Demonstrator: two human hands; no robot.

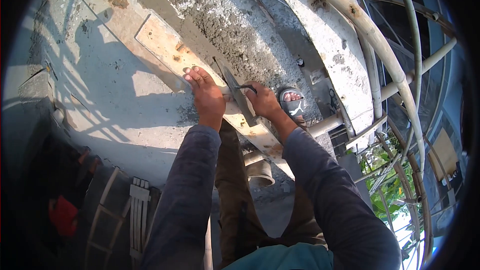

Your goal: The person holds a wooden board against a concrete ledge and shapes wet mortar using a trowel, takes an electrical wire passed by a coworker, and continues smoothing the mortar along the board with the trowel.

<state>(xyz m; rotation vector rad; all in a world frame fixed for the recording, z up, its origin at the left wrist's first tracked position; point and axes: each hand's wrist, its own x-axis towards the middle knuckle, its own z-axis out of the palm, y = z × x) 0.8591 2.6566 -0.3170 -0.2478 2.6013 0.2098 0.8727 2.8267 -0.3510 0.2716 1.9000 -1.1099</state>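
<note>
My right hand (263,101) is closed round the handle of a trowel (241,101). Its long metal blade lies across a narrow wooden board (167,45), edge towards me. The pale, stained board slants from upper left to lower right. My left hand (207,99) bears on the board just left of the blade, fingers close together and thumb towards the trowel. The left palm's underside is hidden. Along the board's far side runs wet grey mortar (220,35), smooth beside the board and rough farther off.
A foot in a grey sandal (292,101) stands on the rough ledge to the right. Bamboo poles (372,30) curve along the right side, beside a pale panel (340,55). Below the board hangs a pipe end (260,174). A smooth grey surface (115,85) with shadows spreads left.
</note>
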